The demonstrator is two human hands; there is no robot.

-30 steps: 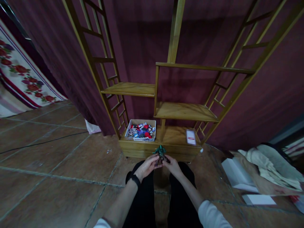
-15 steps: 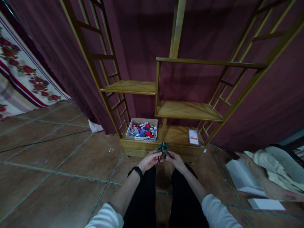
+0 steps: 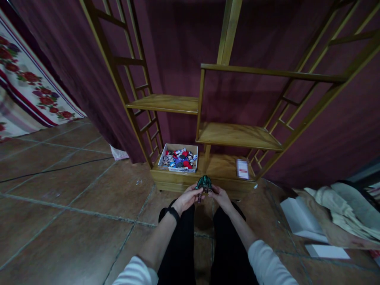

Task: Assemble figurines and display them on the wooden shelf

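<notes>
A small dark green and brown figurine (image 3: 204, 183) is held out over my knees, in front of the low wooden cabinet. My left hand (image 3: 188, 198) grips its left side, thumb on top and fingers closed under it. On the other side my right hand (image 3: 221, 198) pinches its right edge. Fine details of the figurine are too small to make out. Beyond it, on the cabinet top, sits an open cardboard box (image 3: 178, 169) with many small red, blue and white figures (image 3: 181, 158) inside.
A wooden display rack (image 3: 237, 134) with stepped shelves stands before a maroon curtain. A blurred white card (image 3: 242, 169) lies on its base at right. White boxes (image 3: 303, 217) and cloth (image 3: 341, 209) are on the right floor. A black cable (image 3: 59, 169) crosses the left tiles.
The figurine has turned in my fingers; its green part now looks rounder and broader toward me. Both hands still hold it. My view has shifted slightly.
</notes>
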